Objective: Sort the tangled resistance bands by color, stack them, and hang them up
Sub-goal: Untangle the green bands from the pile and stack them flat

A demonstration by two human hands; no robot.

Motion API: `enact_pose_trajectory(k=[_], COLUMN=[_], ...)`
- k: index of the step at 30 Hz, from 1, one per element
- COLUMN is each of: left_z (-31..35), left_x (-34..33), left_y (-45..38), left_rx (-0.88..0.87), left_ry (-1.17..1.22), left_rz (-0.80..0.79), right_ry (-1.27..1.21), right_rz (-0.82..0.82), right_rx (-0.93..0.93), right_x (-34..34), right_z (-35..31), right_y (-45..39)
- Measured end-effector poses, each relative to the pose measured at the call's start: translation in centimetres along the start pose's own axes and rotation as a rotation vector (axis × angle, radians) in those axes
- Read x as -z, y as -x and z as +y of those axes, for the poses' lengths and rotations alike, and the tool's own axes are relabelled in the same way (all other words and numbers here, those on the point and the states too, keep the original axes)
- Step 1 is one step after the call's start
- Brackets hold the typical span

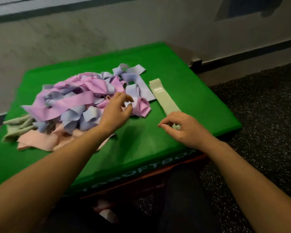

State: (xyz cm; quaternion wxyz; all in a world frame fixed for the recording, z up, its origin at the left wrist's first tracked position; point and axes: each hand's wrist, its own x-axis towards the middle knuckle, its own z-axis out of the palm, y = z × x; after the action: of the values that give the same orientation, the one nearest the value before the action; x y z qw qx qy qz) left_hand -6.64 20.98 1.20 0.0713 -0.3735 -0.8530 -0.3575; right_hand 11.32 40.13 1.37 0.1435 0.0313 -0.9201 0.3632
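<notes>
Reaching into the tangled pile (pixel 77 105) mid-box, the left hand (pixel 116 111) hovers with loosely spread fingers, holding nothing. The right hand (pixel 183 126), loosely curled, rests on the sage band (pixel 163 96) laid flat near the green box's (pixel 158 148) right edge. Best to lift one loose sage loop from the left edge, not drag the clump.

A single head-worn view looks forward and steeply down from close above, both forearms reaching away from it. Beyond the fingers (pixel 128 100) the green surface (pixel 141 140) meets the wall (pixel 107 31).
</notes>
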Motion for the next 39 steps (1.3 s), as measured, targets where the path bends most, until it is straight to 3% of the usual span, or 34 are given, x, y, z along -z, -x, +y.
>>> enact_pose_trajectory(k=[5, 12, 18, 24, 30, 39], left_z=[-4.9, -12.0, -16.3, -20.2, -22.1, -22.7], left_x=[5.4, 10.3, 13.4, 16.8, 17.4, 16.9], left_y=[6.8, 15.0, 18.3, 19.3, 19.3, 19.5], left_rx=[0.004, 0.177, 0.304, 0.439, 0.639, 0.607], left_ry=[-0.143, -0.217, -0.257, -0.290, -0.029, 0.089], left_rz=[0.052, 0.176, 0.332, 0.384, 0.637, 0.810], right_ry=[0.000, -0.101, -0.105, -0.097, -0.049, 0.113], right_rz=[-0.090, -0.267, -0.355, -0.364, -0.408, -0.335], right_rx=[0.017, -0.003, 0.057, 0.135, 0.189, 0.212], right_x=[-4.2, -10.5, -15.8, -21.3, -27.9, -36.6], right_z=[-4.0, -8.7, -12.9, -17.9, -22.4, -24.2], right_y=[-2.0, -5.1, -8.7, -13.9, -19.2, -25.7])
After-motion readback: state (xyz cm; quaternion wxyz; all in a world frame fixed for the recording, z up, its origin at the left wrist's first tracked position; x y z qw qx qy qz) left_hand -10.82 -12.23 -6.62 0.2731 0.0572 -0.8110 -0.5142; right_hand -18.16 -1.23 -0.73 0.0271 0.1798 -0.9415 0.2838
